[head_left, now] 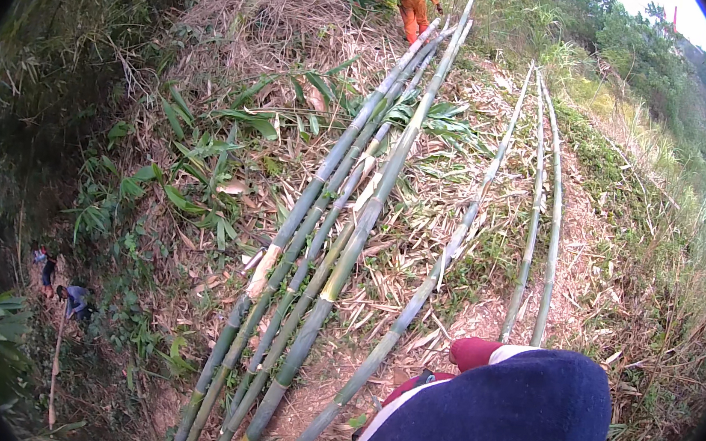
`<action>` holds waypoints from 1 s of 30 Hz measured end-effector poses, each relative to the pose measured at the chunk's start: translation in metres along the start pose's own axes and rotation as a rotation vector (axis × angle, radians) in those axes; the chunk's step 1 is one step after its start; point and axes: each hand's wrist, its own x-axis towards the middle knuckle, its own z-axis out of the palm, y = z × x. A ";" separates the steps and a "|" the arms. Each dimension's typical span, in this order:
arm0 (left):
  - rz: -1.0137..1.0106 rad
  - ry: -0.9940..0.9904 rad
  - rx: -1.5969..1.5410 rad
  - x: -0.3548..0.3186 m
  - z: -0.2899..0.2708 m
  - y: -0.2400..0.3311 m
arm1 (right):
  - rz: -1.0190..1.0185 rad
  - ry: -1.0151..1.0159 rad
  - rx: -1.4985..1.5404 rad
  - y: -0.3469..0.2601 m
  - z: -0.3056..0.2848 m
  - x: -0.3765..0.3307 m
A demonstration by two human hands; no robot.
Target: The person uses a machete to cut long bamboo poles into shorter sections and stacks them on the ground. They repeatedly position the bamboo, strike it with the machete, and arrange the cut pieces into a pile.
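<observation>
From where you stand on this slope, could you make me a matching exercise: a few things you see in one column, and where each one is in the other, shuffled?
Things:
1. Bundle of green bamboo poles
2. Person in orange trousers
3. Two people far down the slope
4. Pair of thin bamboo poles

Places:
A. Lower left, among the undergrowth
B. Top of the path, under a load of green leaves
C. Right side, lying apart from the rest
D. Middle of the path, lying close together lengthwise

Pairs: 1-D, 2-B, 3-A, 4-C
</observation>
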 end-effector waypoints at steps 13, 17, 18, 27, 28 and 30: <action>-0.206 -0.011 -0.052 -0.001 -0.009 -0.030 | 0.016 -0.104 0.038 -0.005 0.005 0.056; -0.125 0.015 -0.017 -0.011 -0.012 -0.028 | 0.012 -0.159 -0.035 0.012 0.023 0.094; -0.112 0.010 -0.017 -0.012 -0.010 -0.026 | 0.022 -0.181 -0.065 0.018 0.032 0.108; 0.168 -0.041 0.218 -0.078 -0.028 0.032 | 0.040 -0.495 -0.529 0.069 0.090 0.206; -0.020 -0.153 -0.091 -0.104 -0.047 0.094 | 0.094 -0.547 -0.473 0.068 0.086 0.200; 0.118 -0.044 -0.168 -0.088 -0.050 0.081 | 0.056 -0.582 -0.518 0.047 0.078 0.202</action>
